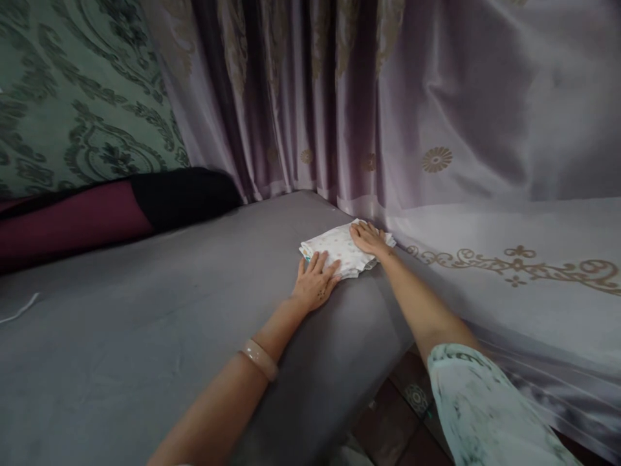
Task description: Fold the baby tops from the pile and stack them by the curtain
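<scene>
A folded white cloth (334, 246) with small faint prints lies in layers near the far right corner of a grey-covered bed (184, 323). My left hand (315, 281) rests at its near left edge, fingers stretched out and partly on the fabric. On the cloth's right end, my right hand (367, 238) lies flat with its palm down. Neither hand is gripping; both touch the cloth from above. A pale bangle (259, 360) circles my left forearm.
Purple curtains (310, 116) hang behind the bed and along its right side. A maroon and black long bundle (116, 207) lies against the green patterned wall (97, 97). A white string (22, 309) is at far left. Dark floor tiles (388, 421) show below the bed's edge.
</scene>
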`<state>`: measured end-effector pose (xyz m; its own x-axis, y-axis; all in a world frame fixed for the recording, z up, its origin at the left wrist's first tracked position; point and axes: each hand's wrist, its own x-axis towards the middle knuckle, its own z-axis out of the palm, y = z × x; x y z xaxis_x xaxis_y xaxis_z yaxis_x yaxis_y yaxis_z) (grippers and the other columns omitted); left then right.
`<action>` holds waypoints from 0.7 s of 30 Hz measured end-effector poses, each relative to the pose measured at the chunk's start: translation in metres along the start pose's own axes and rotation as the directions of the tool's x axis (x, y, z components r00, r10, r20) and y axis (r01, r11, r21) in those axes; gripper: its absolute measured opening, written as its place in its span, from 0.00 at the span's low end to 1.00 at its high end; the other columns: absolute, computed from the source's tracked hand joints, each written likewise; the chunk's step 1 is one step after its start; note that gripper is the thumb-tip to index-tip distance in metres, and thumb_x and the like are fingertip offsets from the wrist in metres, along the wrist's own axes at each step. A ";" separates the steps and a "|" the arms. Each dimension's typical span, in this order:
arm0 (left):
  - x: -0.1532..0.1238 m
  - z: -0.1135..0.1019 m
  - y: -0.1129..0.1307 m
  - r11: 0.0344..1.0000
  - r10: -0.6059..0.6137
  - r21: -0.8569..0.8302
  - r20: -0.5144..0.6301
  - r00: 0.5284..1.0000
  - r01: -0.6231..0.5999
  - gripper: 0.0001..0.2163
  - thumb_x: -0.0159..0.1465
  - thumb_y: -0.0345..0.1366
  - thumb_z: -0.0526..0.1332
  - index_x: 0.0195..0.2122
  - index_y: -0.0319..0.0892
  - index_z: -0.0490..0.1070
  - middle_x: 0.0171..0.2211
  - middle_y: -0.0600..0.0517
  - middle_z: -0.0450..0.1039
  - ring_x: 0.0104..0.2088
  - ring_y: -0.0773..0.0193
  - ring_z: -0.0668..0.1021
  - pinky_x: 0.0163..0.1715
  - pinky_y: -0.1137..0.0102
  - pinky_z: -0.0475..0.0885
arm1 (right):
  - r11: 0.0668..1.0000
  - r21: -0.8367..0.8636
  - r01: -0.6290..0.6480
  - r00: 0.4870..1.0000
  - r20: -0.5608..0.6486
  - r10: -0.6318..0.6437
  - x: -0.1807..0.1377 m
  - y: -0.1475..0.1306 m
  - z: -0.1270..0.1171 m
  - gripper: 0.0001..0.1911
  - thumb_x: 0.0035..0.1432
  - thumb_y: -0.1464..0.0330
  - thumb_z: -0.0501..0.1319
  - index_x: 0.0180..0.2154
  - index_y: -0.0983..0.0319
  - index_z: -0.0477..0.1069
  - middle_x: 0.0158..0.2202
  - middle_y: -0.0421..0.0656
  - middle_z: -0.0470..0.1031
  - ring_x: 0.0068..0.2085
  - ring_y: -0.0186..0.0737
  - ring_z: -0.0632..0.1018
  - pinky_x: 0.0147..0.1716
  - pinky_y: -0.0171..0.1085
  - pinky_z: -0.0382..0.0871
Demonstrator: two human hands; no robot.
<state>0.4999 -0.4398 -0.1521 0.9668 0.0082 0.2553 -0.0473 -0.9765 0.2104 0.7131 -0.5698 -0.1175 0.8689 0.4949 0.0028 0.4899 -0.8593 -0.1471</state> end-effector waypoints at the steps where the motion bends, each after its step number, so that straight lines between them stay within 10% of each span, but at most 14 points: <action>1: 0.000 0.000 0.000 1.000 0.000 0.000 0.004 1.000 0.000 0.24 0.70 0.49 0.42 0.65 0.54 0.55 0.68 0.46 0.50 0.68 0.49 0.52 0.62 0.45 0.49 | 1.000 -0.005 -0.001 1.000 0.003 0.001 0.000 0.000 0.000 0.31 0.68 0.53 0.34 0.65 0.54 0.55 0.70 0.44 0.47 0.68 0.52 0.49 0.62 0.62 0.43; 14: -0.031 -0.024 -0.007 0.997 0.033 -0.071 0.115 0.993 -0.025 0.26 0.70 0.51 0.40 0.67 0.50 0.51 0.69 0.41 0.45 0.68 0.48 0.50 0.62 0.46 0.49 | 0.996 -0.015 0.090 0.993 -0.075 -0.091 -0.017 -0.041 -0.010 0.30 0.68 0.55 0.37 0.66 0.58 0.53 0.69 0.49 0.48 0.68 0.51 0.49 0.63 0.61 0.39; 21: -0.079 -0.037 -0.059 0.993 -0.099 -0.052 0.144 0.985 0.107 0.28 0.70 0.52 0.38 0.67 0.47 0.50 0.68 0.40 0.49 0.67 0.51 0.53 0.63 0.48 0.49 | 0.991 -0.024 0.135 0.990 -0.044 -0.136 -0.037 -0.067 0.007 0.31 0.68 0.54 0.35 0.65 0.57 0.54 0.69 0.48 0.47 0.68 0.53 0.47 0.61 0.65 0.41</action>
<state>0.4173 -0.3748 -0.1500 0.9928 0.0734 0.0947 0.0436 -0.9574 0.2856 0.6474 -0.5293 -0.1150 0.7966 0.6009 0.0659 0.6041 -0.7876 -0.1215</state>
